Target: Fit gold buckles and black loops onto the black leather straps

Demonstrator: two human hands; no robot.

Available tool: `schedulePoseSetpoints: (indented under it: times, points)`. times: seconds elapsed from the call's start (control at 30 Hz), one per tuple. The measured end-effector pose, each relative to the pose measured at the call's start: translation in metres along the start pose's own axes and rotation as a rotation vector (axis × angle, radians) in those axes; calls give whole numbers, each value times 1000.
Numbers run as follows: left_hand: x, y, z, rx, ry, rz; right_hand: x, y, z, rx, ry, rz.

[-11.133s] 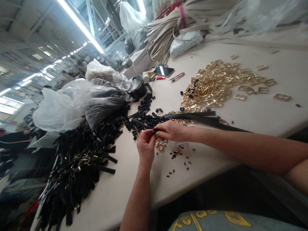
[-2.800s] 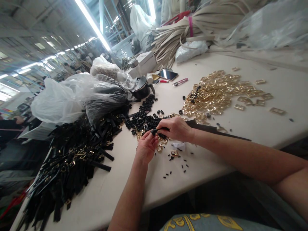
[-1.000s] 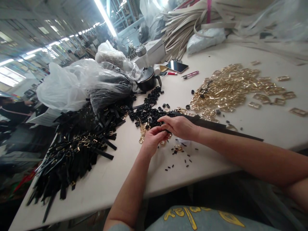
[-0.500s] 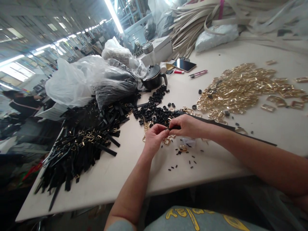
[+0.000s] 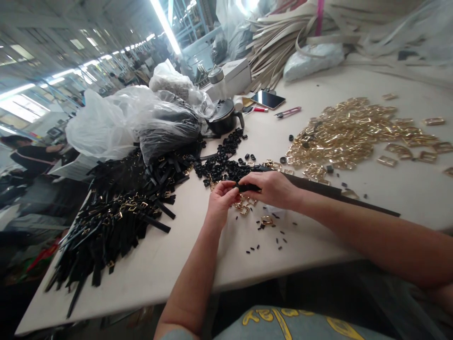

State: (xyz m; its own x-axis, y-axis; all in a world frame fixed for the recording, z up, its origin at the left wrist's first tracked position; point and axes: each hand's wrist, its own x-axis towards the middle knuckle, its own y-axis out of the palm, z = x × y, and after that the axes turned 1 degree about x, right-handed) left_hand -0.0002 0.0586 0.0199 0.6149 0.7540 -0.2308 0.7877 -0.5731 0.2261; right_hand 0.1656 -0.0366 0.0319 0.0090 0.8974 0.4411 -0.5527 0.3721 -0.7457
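My left hand (image 5: 222,200) and my right hand (image 5: 271,189) meet over the table, fingertips almost touching. Between them is a short black strap (image 5: 249,187); thumb and fingers of the right hand are closed along it. The left thumb and forefinger pinch its end, where a small detail is hidden by the fingers. Just behind the hands lies a heap of small black loops (image 5: 233,167). Gold buckles (image 5: 242,206) lie below the fingers, and one more gold buckle (image 5: 266,220) sits nearer me among scattered tiny black bits (image 5: 277,241).
A big pile of gold buckles (image 5: 347,134) covers the right side. Black straps with buckles (image 5: 123,208) are heaped at left. Behind stand plastic bags (image 5: 166,123), a dark lidded pot (image 5: 222,118), a phone (image 5: 268,99) and pink snips (image 5: 288,112). Long black strips (image 5: 314,184) pass behind my right forearm.
Both hands have moved slightly left, still closed on the black strap. The whole view has shifted a little. A person at the far left has changed posture.
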Motion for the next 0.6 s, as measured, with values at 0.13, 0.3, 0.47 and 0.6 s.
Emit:
schedulePoseSetpoints:
  times: [0.13, 0.3, 0.47, 0.6]
  points:
    - [-1, 4, -2, -59, -3, 21, -2, 2, -1, -4, -38, -69]
    - [-2, 6, 1, -77, 23, 29, -1, 3, -1, 68, 10, -83]
    - [-1, 1, -5, -5, 56, 30, 0, 0, -3, 50, 58, -61]
    - [9, -31, -24, -24, 161, -194, 1, -9, -5, -48, 11, -83]
